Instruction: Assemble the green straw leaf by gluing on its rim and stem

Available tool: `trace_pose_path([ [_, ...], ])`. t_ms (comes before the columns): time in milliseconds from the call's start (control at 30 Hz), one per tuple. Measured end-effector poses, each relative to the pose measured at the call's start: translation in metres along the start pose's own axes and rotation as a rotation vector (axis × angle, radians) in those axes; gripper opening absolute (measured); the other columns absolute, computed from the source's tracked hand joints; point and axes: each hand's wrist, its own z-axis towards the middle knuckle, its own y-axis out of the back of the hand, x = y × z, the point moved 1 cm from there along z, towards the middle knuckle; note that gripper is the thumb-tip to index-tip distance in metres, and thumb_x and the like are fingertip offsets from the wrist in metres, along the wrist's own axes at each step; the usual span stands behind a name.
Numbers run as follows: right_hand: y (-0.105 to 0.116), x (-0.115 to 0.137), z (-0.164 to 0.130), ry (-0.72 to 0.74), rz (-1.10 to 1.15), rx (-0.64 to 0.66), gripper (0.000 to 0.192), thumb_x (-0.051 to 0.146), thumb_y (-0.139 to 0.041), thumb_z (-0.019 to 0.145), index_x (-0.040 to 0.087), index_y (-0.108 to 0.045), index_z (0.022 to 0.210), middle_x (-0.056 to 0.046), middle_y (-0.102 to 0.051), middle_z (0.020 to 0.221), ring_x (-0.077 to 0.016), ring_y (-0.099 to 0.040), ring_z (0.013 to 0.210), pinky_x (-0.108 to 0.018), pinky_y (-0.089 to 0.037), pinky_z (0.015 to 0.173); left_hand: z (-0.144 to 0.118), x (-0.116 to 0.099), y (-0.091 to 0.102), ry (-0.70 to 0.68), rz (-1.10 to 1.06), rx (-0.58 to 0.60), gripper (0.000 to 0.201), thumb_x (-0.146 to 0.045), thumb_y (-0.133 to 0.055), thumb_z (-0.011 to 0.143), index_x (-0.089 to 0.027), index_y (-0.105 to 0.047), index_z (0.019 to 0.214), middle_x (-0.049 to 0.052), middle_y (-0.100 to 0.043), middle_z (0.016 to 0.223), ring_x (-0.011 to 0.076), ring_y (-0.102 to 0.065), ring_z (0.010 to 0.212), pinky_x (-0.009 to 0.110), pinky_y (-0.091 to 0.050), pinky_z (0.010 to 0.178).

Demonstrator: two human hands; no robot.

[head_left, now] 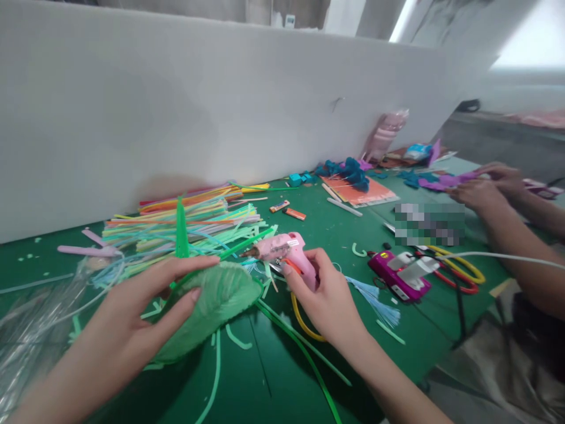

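Note:
My left hand (154, 300) pinches a green leaf-shaped piece (212, 306) with fine ridges and a raised edge. Bright green strips stand up beyond the fingers, and long green stems (304, 347) trail from the leaf's right end toward the near edge. In my right hand (329, 294) is a pink hot glue gun (291, 253), its fingers wrapped round the handle. The nozzle points left, close above the leaf's far side and near a green strip. Whether it touches that strip I cannot tell.
Bundles of coloured pipe cleaners (189, 224) lie behind my hands. A purple power strip (399, 277) with plugs and a white cable sits right. Clear plastic wrap (48, 330) lies left. Blue flowers (353, 174) rest on orange sheets. Another person's hands (481, 188) hold purple material.

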Motion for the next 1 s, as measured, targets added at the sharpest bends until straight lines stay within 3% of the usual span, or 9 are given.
trace_pose_path([
  [200, -0.0018, 0.0014, -0.0026, 0.038, 0.005, 0.026, 0.024, 0.044, -0.059, 0.090, 0.021, -0.052, 0.090, 0.004, -0.060, 0.061, -0.0129, -0.050, 0.048, -0.023, -0.036, 0.043, 0.0013, -0.0010, -0.0008, -0.007, -0.028, -0.022, 0.032, -0.044, -0.057, 0.091, -0.043, -0.064, 0.122, -0.009, -0.074, 0.120, 0.0221, -0.071, 0.107, 0.027, -0.062, 0.066],
  [400, -0.0038, 0.0013, -0.0020, 0.041, 0.005, 0.032, 0.025, 0.045, -0.058, 0.090, 0.021, -0.051, 0.092, 0.003, -0.060, 0.063, -0.0129, -0.049, 0.049, -0.024, -0.036, 0.044, 0.0000, 0.0004, -0.0021, -0.045, -0.012, -0.054, 0.033, -0.044, -0.052, 0.091, -0.048, -0.062, 0.122, -0.013, -0.073, 0.120, 0.0213, -0.071, 0.107, 0.029, -0.062, 0.072],
  [633, -0.0047, 0.0003, -0.0022, 0.034, -0.032, 0.017, 0.028, 0.047, -0.057, 0.090, 0.020, -0.052, 0.094, 0.004, -0.057, 0.061, -0.0132, -0.047, 0.048, -0.024, -0.034, 0.045, 0.0012, -0.0003, -0.0023, -0.005, -0.011, 0.006, 0.033, -0.042, -0.057, 0.092, -0.044, -0.061, 0.125, -0.010, -0.071, 0.125, 0.0197, -0.069, 0.112, 0.028, -0.060, 0.079],
  [1000, -0.0055, -0.0003, -0.0025, 0.002, -0.038, 0.035, 0.028, 0.048, -0.055, 0.091, 0.020, -0.051, 0.097, 0.004, -0.055, 0.065, -0.0130, -0.045, 0.051, -0.025, -0.032, 0.048, 0.0014, 0.0045, -0.0030, -0.066, -0.012, -0.058, 0.033, -0.046, -0.056, 0.090, -0.046, -0.064, 0.122, -0.012, -0.073, 0.120, 0.0194, -0.072, 0.106, 0.028, -0.062, 0.078],
])
